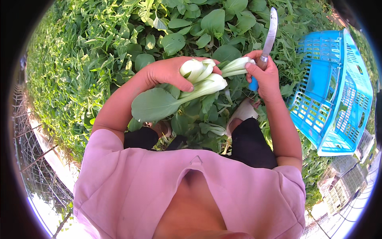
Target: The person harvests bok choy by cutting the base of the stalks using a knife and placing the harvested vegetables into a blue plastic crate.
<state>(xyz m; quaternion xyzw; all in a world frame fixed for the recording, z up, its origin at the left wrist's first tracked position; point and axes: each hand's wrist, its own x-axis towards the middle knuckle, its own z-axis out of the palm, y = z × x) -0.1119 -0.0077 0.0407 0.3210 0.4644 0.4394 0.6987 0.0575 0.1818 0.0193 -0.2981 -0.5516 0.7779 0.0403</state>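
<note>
My left hand (176, 71) is closed around several heads of bok choy (206, 85), their pale bases pointing right and a broad green leaf hanging to the left. To the right, my right hand (264, 73) grips a knife (270, 35) by its handle, which has a blue end; the curved blade points away from me. Between that hand's thumb and fingers is the base of another bok choy (238, 65), whose leafy end runs toward my left hand. Below, a cut bok choy (216, 129) lies among leaves between my feet.
Leafy plants (173, 43) grow densely ahead and to the left. A blue plastic crate (322, 98) stands tilted at my right, with some greens inside. Pale crates (340, 191) sit farther back at the lower right. Wire netting (41, 155) runs along the left edge.
</note>
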